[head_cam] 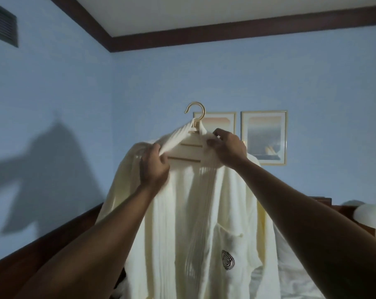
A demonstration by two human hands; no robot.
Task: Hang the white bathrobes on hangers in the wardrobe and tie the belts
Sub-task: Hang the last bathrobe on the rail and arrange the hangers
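Blue walls and dark trim sit behind our raised arms. Between our hands the white bathrobe (204,212) drapes on a hanger (190,147). It looks soft and heavy, best held at the collar. Our left hand (153,167) grips the lapel; our right hand (228,147) pinches the opposite shoulder.

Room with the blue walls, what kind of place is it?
Probably a hotel bedroom: two framed pictures hang on the wall, a bed with white sheets lies below, and the white bathrobe carries an embroidered logo.
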